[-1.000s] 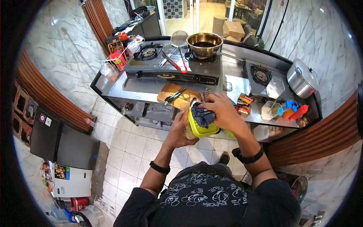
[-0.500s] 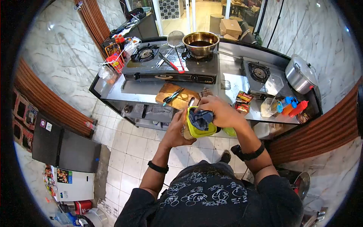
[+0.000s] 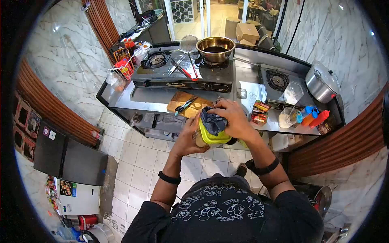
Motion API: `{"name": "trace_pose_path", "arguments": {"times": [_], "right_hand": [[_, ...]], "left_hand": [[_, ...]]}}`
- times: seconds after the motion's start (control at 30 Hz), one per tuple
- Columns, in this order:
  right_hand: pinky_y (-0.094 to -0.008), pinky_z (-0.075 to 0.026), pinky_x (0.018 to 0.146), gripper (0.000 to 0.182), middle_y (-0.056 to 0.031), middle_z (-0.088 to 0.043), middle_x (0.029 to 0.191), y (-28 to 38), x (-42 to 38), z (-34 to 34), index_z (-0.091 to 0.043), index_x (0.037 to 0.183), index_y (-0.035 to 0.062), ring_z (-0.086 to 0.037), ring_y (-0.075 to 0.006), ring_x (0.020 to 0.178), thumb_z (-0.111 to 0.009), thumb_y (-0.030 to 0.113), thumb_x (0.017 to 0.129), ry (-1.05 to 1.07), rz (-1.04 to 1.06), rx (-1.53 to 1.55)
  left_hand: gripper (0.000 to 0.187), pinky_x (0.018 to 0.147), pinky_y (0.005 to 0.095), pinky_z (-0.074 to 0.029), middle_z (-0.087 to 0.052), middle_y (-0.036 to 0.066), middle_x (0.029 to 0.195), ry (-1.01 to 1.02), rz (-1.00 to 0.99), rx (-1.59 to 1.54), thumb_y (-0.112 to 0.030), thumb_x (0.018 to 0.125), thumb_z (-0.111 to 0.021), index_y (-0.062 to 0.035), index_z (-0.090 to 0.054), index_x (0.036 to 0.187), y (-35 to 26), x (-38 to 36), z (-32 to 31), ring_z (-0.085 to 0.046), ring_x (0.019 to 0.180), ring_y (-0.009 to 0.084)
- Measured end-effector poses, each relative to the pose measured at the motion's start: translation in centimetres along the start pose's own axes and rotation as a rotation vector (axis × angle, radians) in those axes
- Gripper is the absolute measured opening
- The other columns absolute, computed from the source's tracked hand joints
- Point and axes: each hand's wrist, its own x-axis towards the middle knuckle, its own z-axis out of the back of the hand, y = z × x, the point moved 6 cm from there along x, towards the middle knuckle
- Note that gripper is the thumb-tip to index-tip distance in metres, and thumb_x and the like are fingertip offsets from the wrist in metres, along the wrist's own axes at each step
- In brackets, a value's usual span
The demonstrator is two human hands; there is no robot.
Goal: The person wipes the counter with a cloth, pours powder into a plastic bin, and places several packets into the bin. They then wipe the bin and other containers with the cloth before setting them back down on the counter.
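My left hand grips the side of a container with a yellow-green lid, held in the air in front of the steel counter. My right hand presses a dark blue cloth onto the top of that lid. The container's body is mostly hidden behind my hands. Just beyond it on the counter lies a wooden cutting board with scissors on it.
A gas stove carries a brass wok, a mesh skimmer and red-handled tongs. A steel pot, squeeze bottles and packets stand right. A black fridge is on the floor, left.
The container and both hands have shifted slightly up and toward the counter. The cloth has moved across the lid under my right hand.
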Motion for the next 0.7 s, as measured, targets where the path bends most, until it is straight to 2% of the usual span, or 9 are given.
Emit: {"name": "trace_pose_path", "arguments": {"times": [0.1,0.17,0.23,0.27,0.33,0.4,0.53,0.63,0.7], "right_hand": [[-0.0402,-0.041,0.081,0.045,-0.0081,-0.056,0.094,-1.6,-0.2,-0.4,-0.068,0.102,0.0132,-0.052,-0.0302,0.094,-0.066,0.004,0.057,0.026,-0.034,-0.025],[-0.0417,-0.042,0.082,0.045,-0.0089,-0.056,0.096,-2.3,-0.8,0.0,-0.068,0.103,0.0125,-0.053,-0.0315,0.097,-0.066,0.004,0.059,0.073,-0.076,-0.084],[-0.0444,-0.044,0.082,0.042,-0.0114,-0.058,0.098,-4.0,-1.9,0.0,-0.067,0.103,0.011,-0.054,-0.0352,0.097,-0.065,0.004,0.062,0.141,-0.224,-0.133],[-0.0459,-0.045,0.082,0.04,-0.0146,-0.058,0.099,-4.2,-2.3,0.1,-0.066,0.103,0.0088,-0.055,-0.0388,0.096,-0.062,0.004,0.063,0.131,-0.262,0.037],[-0.0447,-0.045,0.083,0.039,-0.0167,-0.058,0.098,-4.2,-2.8,-0.2,-0.065,0.102,0.007,-0.055,-0.0392,0.096,-0.061,0.003,0.063,0.202,-0.276,0.038],[-0.0437,-0.045,0.083,0.034,-0.0198,-0.059,0.096,-3.7,-3.7,-0.9,-0.064,0.099,0.0018,-0.055,-0.0411,0.095,-0.06,0.003,0.065,0.323,-0.307,0.077],[-0.0423,-0.045,0.082,0.032,-0.0205,-0.059,0.097,-2.1,-3.5,-1.1,-0.062,0.096,-0.0032,-0.056,-0.04,0.094,-0.06,0.002,0.064,0.35,-0.191,0.301],[-0.0444,-0.046,0.083,0.036,-0.0198,-0.059,0.1,-1.1,-3.0,-1.1,-0.063,0.099,-0.0014,-0.056,-0.0409,0.095,-0.059,0.004,0.063,0.231,-0.179,0.224],[-0.0455,-0.046,0.084,0.039,-0.0194,-0.059,0.101,-0.9,-2.5,-0.8,-0.064,0.1,-0.0005,-0.056,-0.0414,0.095,-0.059,0.005,0.062,0.167,-0.181,0.18]], "left_hand": [[0.114,0.107,0.042,-0.032,-0.042,0.023,0.137,0.014,0.03,0.032,-0.023,0.051,-0.085,0.0015,-0.026,0.145,-0.3,-0.1,0.0,-0.04,0.128,0.0382],[0.113,0.107,0.0427,-0.033,-0.044,0.022,0.135,-0.051,0.072,0.069,-0.022,0.05,-0.085,0.0015,-0.028,0.144,0.4,-0.4,0.2,-0.04,0.127,0.0384],[0.112,0.106,0.0432,-0.034,-0.045,0.022,0.133,-0.087,0.038,0.112,-0.021,0.049,-0.086,-0.0004,-0.03,0.144,0.2,-0.3,0.7,-0.04,0.126,0.0382],[0.113,0.106,0.0433,-0.034,-0.044,0.022,0.135,-0.071,0.033,0.159,-0.022,0.049,-0.086,-0.0001,-0.029,0.144,0.3,-0.3,0.9,-0.04,0.127,0.0379],[0.111,0.105,0.0437,-0.036,-0.044,0.022,0.135,-0.067,-0.031,0.282,-0.022,0.051,-0.086,-0.0004,-0.03,0.144,0.1,-0.2,1.1,-0.042,0.125,0.038],[0.109,0.104,0.0439,-0.036,-0.044,0.022,0.134,-0.075,0.007,0.326,-0.023,0.051,-0.086,-0.0004,-0.031,0.143,0.5,-0.4,1.1,-0.042,0.124,0.0384],[0.105,0.103,0.0446,-0.037,-0.043,0.022,0.133,-0.084,0.023,0.429,-0.023,0.051,-0.085,-0.0011,-0.035,0.141,0.9,-0.1,0.4,-0.043,0.122,0.0394],[0.104,0.102,0.0445,-0.037,-0.043,0.022,0.132,-0.057,-0.005,0.421,-0.025,0.051,-0.086,-0.0022,-0.038,0.14,0.4,0.0,-0.4,-0.044,0.12,0.0398],[0.101,0.102,0.0468,-0.037,-0.043,0.021,0.131,-0.034,-0.016,0.397,-0.024,0.049,-0.085,-0.0092,-0.041,0.139,-0.3,0.1,-1.0,-0.043,0.12,0.0403]]}}
